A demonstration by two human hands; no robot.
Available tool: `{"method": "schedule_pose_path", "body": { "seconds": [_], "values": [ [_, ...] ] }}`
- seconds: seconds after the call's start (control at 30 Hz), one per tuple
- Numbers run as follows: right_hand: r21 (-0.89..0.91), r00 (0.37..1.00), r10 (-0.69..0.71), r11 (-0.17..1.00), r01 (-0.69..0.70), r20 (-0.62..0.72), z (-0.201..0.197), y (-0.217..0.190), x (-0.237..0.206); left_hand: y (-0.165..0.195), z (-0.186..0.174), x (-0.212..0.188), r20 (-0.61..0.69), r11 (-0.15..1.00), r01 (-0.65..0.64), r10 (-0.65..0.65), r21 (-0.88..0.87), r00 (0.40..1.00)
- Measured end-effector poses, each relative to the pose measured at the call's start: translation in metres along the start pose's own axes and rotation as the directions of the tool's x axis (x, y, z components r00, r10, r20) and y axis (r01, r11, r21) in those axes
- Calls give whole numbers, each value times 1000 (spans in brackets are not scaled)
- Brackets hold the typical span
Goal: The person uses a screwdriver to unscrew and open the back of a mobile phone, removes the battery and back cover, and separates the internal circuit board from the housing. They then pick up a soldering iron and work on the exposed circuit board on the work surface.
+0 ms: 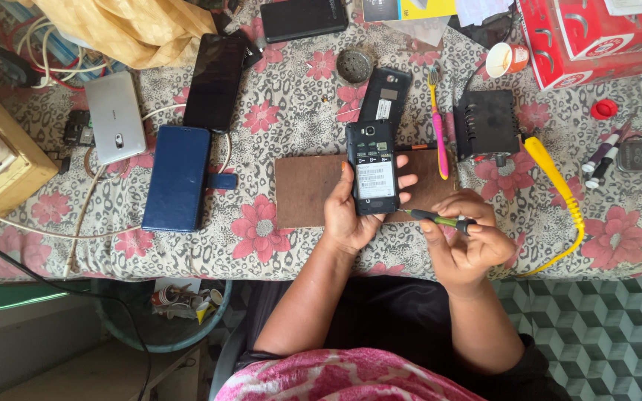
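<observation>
flowered cloth covers the tabletop (276, 223). over a brown board (306, 189), an open-backed phone (371, 167) is gripped in the left hand (351, 212). a screwdriver (436, 218) is pinched in the closed right hand (466, 238), tip by the phone's lower edge. its back cover (385, 93) lies removed; disassembly seems barely begun.

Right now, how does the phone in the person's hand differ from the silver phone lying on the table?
The held phone is black, its back cover off and a white label showing; the silver phone has its back on. The left hand grips the black one above the brown board; the silver one lies untouched on the cloth. Both show their backs.
</observation>
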State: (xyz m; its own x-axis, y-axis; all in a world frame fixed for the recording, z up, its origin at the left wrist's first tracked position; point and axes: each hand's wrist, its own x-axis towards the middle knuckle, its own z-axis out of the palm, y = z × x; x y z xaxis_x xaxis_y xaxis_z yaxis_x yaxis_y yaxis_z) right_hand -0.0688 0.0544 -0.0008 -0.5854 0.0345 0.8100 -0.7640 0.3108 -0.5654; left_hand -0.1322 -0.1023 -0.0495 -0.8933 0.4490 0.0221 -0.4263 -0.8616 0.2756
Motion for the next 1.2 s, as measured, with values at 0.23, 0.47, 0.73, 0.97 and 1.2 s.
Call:
{"method": "schedule_pose_path", "body": {
  "seconds": [0.23,0.47,0.73,0.97,1.2],
  "values": [
    [-29,1000,16,999,-16,-10,-2,2,-5,0,0,-1,-4,1000,0,0,5,1000],
    [134,998,39,990,-44,42,-1,3,-10,1,3,1,0,1000,1,-1,-6,1000],
    [97,999,52,994,-50,-11,0,3,-14,1,0,-4,11,1000,-7,7,0,1000],
    [21,998,45,999,-44,-39,-2,2,-10,1,0,-1,4,1000,-3,3,2,1000],
    [-19,1000,4,1000,-4,23,-1,1,-7,1,2,-1,12,1000,-9,9,14,1000]
  ]
}}
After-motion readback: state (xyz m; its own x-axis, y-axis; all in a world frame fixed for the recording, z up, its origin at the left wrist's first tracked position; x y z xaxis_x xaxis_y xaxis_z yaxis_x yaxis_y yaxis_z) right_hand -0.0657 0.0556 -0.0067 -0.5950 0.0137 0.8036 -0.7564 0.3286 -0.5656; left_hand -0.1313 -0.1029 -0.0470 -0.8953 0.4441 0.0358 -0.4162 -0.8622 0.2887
